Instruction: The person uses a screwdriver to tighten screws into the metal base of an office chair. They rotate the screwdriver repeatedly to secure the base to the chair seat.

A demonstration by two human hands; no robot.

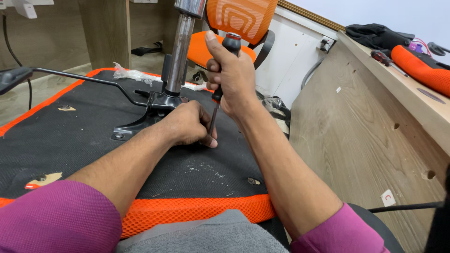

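Observation:
An upturned office chair seat (70,140), black underneath with an orange mesh edge, lies across my lap. A black metal mechanism plate (150,112) with a chrome gas cylinder (180,51) rises from its middle. My right hand (234,77) grips the black and red handle of a screwdriver (220,75), held nearly upright with the tip down on the seat's underside. My left hand (190,124) rests on the seat beside the plate, its fingers pinched around the screwdriver's shaft near the tip.
A wooden desk panel (365,140) stands close on the right, with another screwdriver (386,58), an orange padded part (419,70) and black cloth on top. An orange chair (243,18) stands behind. A black lever (70,77) sticks out to the left. White debris lies on the seat.

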